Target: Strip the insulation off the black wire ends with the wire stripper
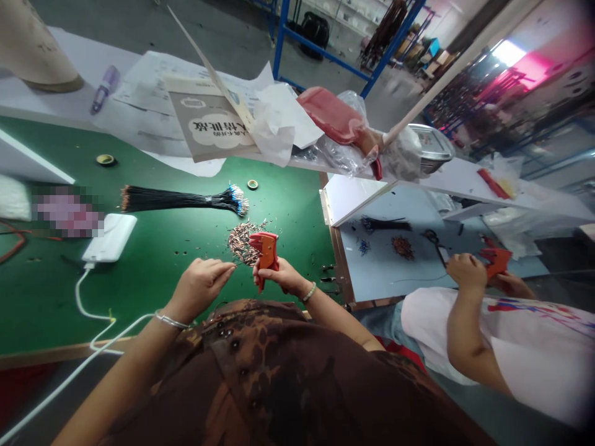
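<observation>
My right hand [284, 277] is wrapped round the handles of a red wire stripper [266, 249], its head pointing up and away from me. To its left, my left hand [202, 284] is closed in a pinch, and what looks like the end of a thin dark wire [238, 264] pokes out from the fingertips toward the stripper. Behind the tool lies a pile of small copper-coloured pieces [242, 240] on the green mat [153, 248]. Farther back rests a bundle of black wires [174, 199] with blue and silvery ends on the right.
Two tape rolls [106, 160] lie on the mat. A white power bank [110, 238] with a cable stands left. The shelf [28, 111] holds a booklet [209, 121] and a red bag [331, 114]. At right, a co-worker's hand [466, 271] works beside another red tool [497, 260].
</observation>
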Available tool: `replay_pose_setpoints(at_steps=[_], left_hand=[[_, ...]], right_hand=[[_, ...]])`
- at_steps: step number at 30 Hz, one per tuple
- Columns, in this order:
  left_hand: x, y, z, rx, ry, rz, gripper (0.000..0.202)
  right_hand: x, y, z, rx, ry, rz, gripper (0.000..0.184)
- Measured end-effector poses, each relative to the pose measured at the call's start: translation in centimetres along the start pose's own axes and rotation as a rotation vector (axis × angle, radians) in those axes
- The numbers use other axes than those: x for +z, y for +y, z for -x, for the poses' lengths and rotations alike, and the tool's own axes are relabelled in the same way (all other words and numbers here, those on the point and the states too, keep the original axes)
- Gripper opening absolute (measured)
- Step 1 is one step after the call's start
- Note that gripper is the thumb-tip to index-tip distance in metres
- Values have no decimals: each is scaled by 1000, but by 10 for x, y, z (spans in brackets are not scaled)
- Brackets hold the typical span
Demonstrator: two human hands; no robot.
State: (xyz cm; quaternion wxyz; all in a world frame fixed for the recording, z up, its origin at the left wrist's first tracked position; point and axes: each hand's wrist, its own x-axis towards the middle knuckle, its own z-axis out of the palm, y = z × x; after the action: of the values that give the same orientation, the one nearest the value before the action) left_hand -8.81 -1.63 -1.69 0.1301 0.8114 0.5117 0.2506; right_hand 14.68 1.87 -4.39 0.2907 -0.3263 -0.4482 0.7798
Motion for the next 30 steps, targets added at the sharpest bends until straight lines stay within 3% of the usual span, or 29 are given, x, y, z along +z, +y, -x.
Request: replay_pose_setpoints(at_steps=[4,6,13,20,30], left_hand=[[5,4,3,38,-24,-27,39],[7,5,6,32,-42,-21,38],[12,1,15,-80,-81,139,37],[14,2,15,-91,-106,151,37],[16,2,14,-62,-101,166,38]], right_hand=[[13,1,-12,-113,163,-15,41],[16,2,-16,-133,185,-10,40],[12,17,-16,-49,74,83,42],[12,13,-16,-94,140,18,45],[13,13,-11,-57,128,-26,47]])
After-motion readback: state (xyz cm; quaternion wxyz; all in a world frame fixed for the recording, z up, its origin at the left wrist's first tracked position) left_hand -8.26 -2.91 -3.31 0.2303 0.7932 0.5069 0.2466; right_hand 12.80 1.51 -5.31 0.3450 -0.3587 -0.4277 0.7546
